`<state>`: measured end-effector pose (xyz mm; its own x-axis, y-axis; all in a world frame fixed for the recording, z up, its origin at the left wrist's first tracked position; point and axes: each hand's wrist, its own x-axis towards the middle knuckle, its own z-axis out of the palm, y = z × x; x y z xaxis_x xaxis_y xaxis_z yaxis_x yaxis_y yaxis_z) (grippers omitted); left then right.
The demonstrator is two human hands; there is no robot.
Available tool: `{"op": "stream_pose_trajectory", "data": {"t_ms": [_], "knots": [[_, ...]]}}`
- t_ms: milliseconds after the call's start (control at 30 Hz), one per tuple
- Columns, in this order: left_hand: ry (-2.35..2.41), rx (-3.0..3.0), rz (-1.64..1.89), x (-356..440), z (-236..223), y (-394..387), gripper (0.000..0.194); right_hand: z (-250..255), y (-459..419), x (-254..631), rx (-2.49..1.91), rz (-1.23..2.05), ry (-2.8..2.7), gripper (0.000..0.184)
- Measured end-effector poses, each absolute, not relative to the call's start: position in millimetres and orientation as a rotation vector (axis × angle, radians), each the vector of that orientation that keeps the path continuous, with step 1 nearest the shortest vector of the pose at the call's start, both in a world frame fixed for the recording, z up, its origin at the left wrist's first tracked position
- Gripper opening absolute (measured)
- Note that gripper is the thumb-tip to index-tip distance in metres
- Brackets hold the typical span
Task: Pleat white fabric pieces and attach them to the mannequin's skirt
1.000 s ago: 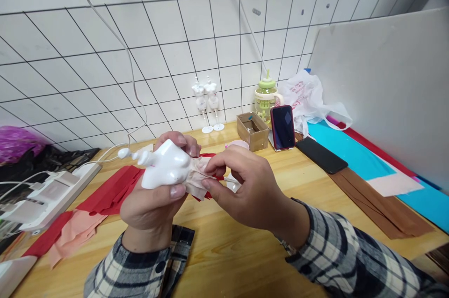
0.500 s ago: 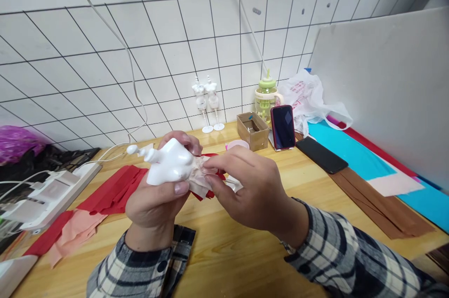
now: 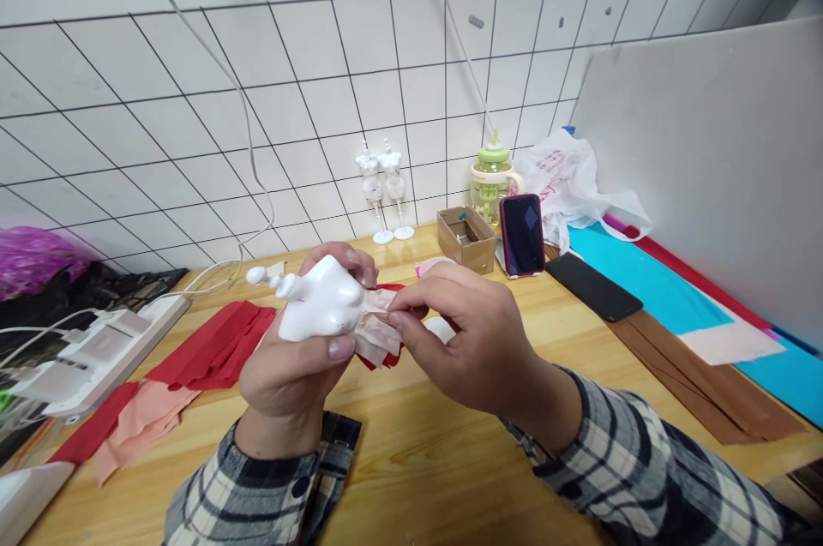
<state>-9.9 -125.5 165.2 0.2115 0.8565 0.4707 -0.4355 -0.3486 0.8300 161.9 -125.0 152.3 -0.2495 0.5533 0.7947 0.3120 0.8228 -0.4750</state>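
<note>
A small white mannequin [image 3: 323, 299] lies tilted in my left hand [image 3: 283, 370], its knobbed neck pointing left. My left thumb and fingers are wrapped round its torso. Gathered pale pink fabric [image 3: 378, 332] surrounds the lower body, with red fabric [image 3: 389, 287] showing behind it. My right hand [image 3: 472, 332] pinches the pale fabric between thumb and forefinger, just right of the waist. Part of a white round base [image 3: 441, 328] shows behind my right fingers.
Two small white mannequins [image 3: 382, 186] stand by the tiled wall. Near them are a cardboard box [image 3: 468, 250], a green-lidded bottle [image 3: 492, 177], a propped phone [image 3: 521, 235] and a black phone [image 3: 595, 285]. Red cloth [image 3: 219, 349] and a power strip [image 3: 122, 353] lie left, brown cloth [image 3: 700, 379] right.
My right thumb and forefinger have closed into a tighter pinch on the pale fabric and shifted slightly right. My left hand keeps its hold on the mannequin. The view has shifted a little.
</note>
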Motion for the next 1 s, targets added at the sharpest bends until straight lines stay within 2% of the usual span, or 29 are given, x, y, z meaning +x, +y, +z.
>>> {"op": "stream_pose_trajectory", "data": {"t_ms": [1000], "knots": [[0.452,1.356,1.383,-10.5,164.5,-126.0,0.051,156.6,-127.6,163.9,-0.649,0.353,-1.918,0.008]]}}
